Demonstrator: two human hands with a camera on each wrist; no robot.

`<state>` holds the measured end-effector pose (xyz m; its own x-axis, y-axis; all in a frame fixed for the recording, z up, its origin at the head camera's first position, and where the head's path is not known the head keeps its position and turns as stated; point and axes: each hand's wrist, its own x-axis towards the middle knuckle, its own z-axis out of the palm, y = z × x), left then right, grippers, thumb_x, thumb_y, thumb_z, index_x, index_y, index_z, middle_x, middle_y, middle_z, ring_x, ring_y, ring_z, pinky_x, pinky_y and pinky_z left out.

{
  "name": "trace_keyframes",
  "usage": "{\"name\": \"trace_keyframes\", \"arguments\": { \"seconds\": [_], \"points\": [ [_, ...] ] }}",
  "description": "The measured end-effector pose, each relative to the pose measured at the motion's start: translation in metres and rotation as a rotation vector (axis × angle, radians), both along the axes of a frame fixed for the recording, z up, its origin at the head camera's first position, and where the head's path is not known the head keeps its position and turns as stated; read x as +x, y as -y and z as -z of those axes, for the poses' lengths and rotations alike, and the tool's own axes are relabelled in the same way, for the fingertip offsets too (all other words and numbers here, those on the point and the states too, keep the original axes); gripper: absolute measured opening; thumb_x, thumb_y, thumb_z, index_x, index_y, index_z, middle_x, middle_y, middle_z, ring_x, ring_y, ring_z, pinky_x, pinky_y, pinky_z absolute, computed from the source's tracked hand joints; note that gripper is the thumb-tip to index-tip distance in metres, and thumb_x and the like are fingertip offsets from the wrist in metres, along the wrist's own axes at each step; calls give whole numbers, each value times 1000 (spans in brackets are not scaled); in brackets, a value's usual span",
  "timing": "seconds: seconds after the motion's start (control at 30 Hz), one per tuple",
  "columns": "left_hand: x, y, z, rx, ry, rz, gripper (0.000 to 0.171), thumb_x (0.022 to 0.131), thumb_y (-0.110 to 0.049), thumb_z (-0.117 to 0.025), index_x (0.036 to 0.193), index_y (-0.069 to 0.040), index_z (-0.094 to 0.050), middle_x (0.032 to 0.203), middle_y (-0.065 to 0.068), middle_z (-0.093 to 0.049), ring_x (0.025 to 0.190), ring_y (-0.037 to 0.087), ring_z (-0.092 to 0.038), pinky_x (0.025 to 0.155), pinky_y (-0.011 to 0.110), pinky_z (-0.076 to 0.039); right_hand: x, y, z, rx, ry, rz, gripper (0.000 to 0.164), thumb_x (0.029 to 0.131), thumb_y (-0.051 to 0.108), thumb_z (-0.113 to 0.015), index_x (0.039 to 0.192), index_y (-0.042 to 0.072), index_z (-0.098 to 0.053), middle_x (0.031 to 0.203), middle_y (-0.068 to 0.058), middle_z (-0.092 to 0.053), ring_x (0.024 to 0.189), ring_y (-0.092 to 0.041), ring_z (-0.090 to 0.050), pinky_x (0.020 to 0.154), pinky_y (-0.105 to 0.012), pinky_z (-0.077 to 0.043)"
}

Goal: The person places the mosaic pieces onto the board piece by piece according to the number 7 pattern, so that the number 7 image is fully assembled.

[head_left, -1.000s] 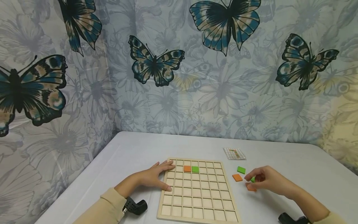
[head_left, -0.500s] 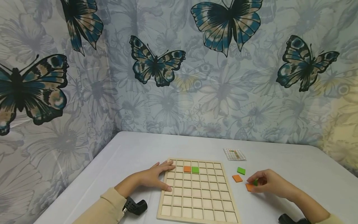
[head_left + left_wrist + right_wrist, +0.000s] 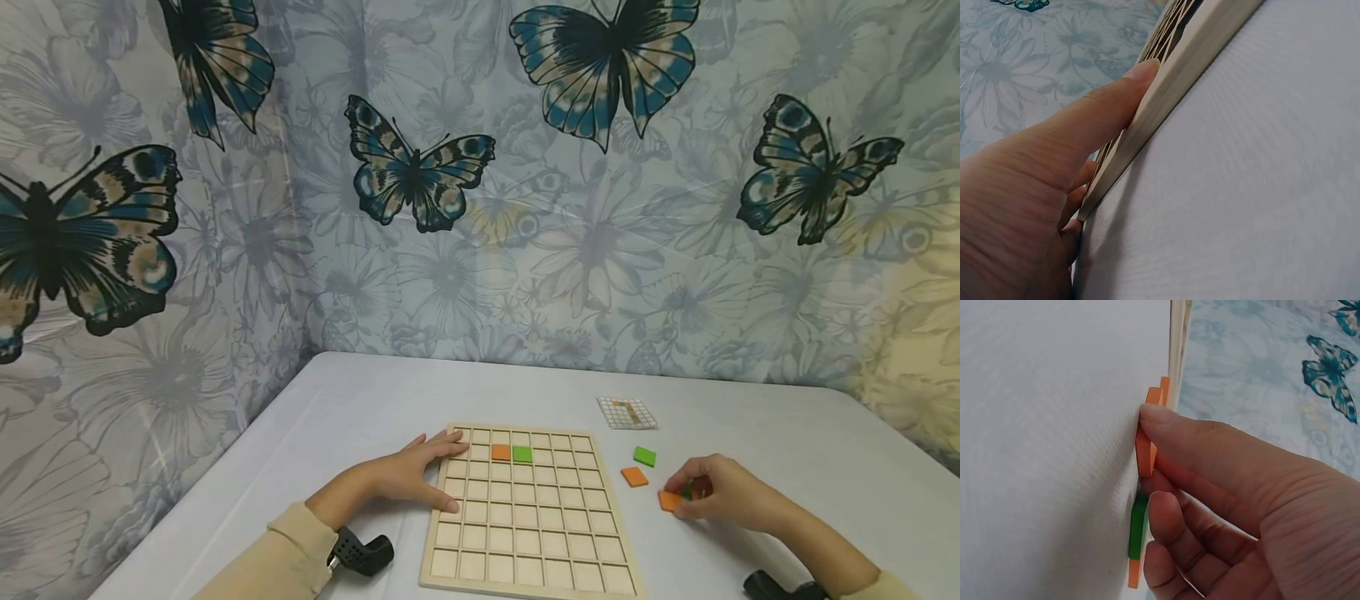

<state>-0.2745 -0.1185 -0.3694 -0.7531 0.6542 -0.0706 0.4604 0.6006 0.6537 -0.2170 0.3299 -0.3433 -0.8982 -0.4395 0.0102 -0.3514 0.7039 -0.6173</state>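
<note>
A wooden grid board point(image 3: 429, 560) lies on the white table, with an orange tile point(image 3: 501, 452) and a green tile point(image 3: 522, 454) side by side in its second row from the far edge. Across its left edge my left hand point(image 3: 405, 475) rests with spread fingers, the thumb point(image 3: 1107, 103) lying over the rim in the left wrist view. To the right of the board, my right hand point(image 3: 723, 492) pinches a loose orange tile point(image 3: 1144, 453) between thumb and index finger, close to the tabletop. Under its curled other fingers sits a green tile point(image 3: 1138, 528), partly hidden.
Another loose orange tile point(image 3: 634, 477) and a green tile point(image 3: 645, 457) lie between the board and my right hand. Farther back is a small printed grid card point(image 3: 627, 412). A patterned butterfly curtain point(image 3: 525, 317) hangs behind the table.
My right hand has shifted slightly right and nearer to me, its fingers closing in on the orange tile. The left hand and the board have stayed put.
</note>
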Motion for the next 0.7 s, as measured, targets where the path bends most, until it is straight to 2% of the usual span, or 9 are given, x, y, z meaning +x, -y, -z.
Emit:
{"name": "trace_keyframes", "arguments": {
  "seconds": [0.37, 0.7],
  "points": [
    [-1, -1, -1, -10, -3, -4, 85, 73, -45, -76, 144, -23, -36, 157, -2, -14, 147, 26, -1, 119, 51, 3, 1, 0, -2, 79, -54, 5, 26, 75, 24, -77, 91, 4, -69, 81, 1, -62, 62, 2, -42, 50, -20, -41],
    [-2, 0, 2, -8, -10, 1, 85, 73, -43, -77, 144, -22, -36, 157, -2, -15, 147, 21, -4, 119, 47, 4, -1, 8, -10, 103, -80, -12, 22, 76, 23, -75, 89, 6, -69, 81, 4, -64, 62, 3, -44, 50, -19, -43]
  ]
}}
